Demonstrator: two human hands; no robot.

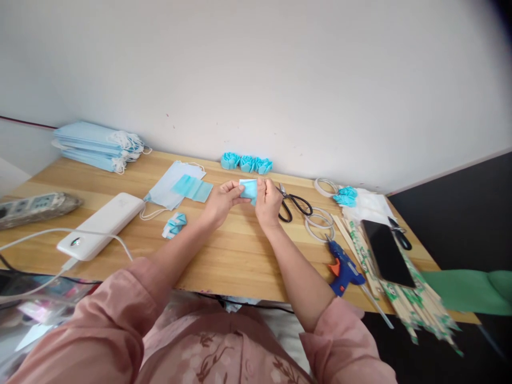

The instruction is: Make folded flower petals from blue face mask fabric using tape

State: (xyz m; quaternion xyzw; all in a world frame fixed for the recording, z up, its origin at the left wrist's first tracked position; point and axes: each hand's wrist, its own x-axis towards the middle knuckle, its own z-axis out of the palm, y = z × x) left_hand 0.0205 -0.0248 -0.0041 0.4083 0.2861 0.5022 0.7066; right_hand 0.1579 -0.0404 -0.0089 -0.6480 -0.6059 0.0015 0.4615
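Observation:
Between both hands, above the middle of the wooden table (240, 256), is a small folded piece of blue mask fabric (249, 190) with a white edge. My left hand (226, 200) pinches its left side, and my right hand (268, 200) grips its right side. Left of my left hand, a flat blue fabric strip (194, 188) lies partly over a face mask (168, 186) with white ear loops. Nearer me sits a small bundle of folded blue-and-white pieces (174, 225). Black-handled scissors (298, 204) rest just right of my right hand.
Three blue fabric flowers (247, 163) stand by the wall. At left are stacked masks (96, 145), a white power bank (102, 225) with a cable and a power strip (38, 207). At right are tape rolls (320, 224), a blue glue gun (344, 266), wrapped chopsticks (414, 304) and a phone (388, 253).

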